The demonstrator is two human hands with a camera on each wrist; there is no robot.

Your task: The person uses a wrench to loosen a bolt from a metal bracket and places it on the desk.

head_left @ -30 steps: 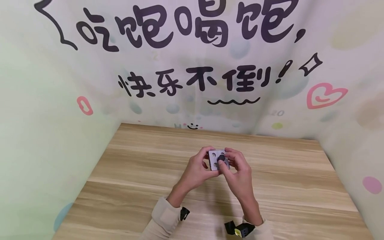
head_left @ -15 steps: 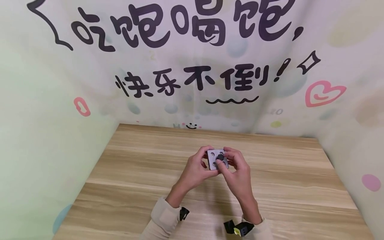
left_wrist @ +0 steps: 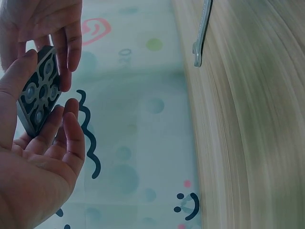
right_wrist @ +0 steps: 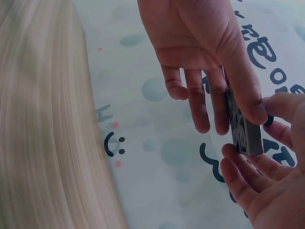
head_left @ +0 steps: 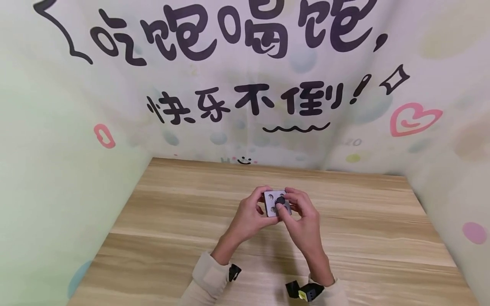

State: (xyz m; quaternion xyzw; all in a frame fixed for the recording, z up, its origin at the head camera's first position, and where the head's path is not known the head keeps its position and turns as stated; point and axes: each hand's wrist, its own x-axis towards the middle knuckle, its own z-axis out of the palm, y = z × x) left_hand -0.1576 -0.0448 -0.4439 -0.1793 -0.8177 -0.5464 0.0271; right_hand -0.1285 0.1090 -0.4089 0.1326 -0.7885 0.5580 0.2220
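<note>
A square grey metal plate (head_left: 269, 204) with round holes near its corners is held above the table in the head view. My left hand (head_left: 248, 216) grips it by its edges, thumb low and fingers at the top and behind. Near the middle of its face sits a small black knob (head_left: 280, 199), which my right hand (head_left: 305, 217) pinches between thumb and index finger. The left wrist view shows the plate's dark back (left_wrist: 41, 90), with a raised cross pattern and round recesses. In the right wrist view the plate (right_wrist: 252, 138) is nearly edge-on, and the knob (right_wrist: 269, 119) is partly hidden.
The wood-grain table (head_left: 183, 204) runs back to a printed wall cloth (head_left: 214, 144) with large dark lettering. Black wrist devices (head_left: 306, 292) sit at both cuffs. A slim grey strip with a hooked end (left_wrist: 202, 36) shows at the top of the left wrist view.
The head view has shifted slightly, so hands and plate appear a little further left. Both hands keep the same hold on plate and knob.
</note>
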